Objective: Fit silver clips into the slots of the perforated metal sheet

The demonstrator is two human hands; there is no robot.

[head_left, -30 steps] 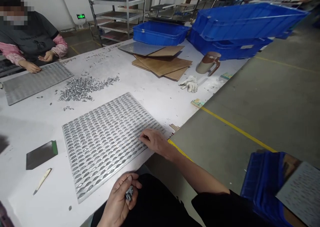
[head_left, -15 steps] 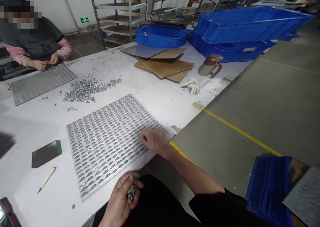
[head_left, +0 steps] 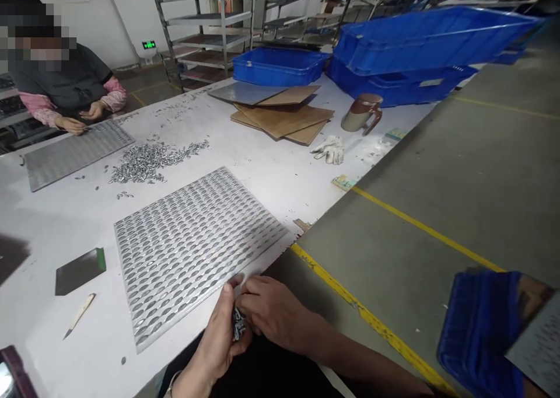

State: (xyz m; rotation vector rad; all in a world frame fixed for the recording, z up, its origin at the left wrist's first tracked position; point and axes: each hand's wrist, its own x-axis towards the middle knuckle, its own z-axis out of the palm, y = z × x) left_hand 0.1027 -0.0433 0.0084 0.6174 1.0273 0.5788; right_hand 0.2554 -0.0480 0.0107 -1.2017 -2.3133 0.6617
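Note:
My left hand [head_left: 219,337] is curled around a handful of small grey leaf-shaped metal pieces [head_left: 238,325], just off the table's near edge. Against it, my right hand [head_left: 277,313] has its fingers bent together at that handful; whatever is between its fingertips is hidden. Beyond both hands a flat panel [head_left: 192,249] lies on the table, covered in rows of pointed-oval shapes like the pieces. Rows toward its right corner look paler. Farther back is a loose heap of the same metal pieces [head_left: 144,161].
A dark flat plate [head_left: 81,271] and a pale-handled knife [head_left: 80,315] lie left on the white table [head_left: 262,194]. A co-worker [head_left: 72,88] sits at another panel [head_left: 79,156]. Cardboard sheets [head_left: 284,118], a glove [head_left: 329,150], a mug [head_left: 361,115] and blue crates [head_left: 402,48] stand farther back.
My right hand has moved from the panel's right edge back to my left hand. My left hand has risen slightly and shifted right, still holding the metal pieces.

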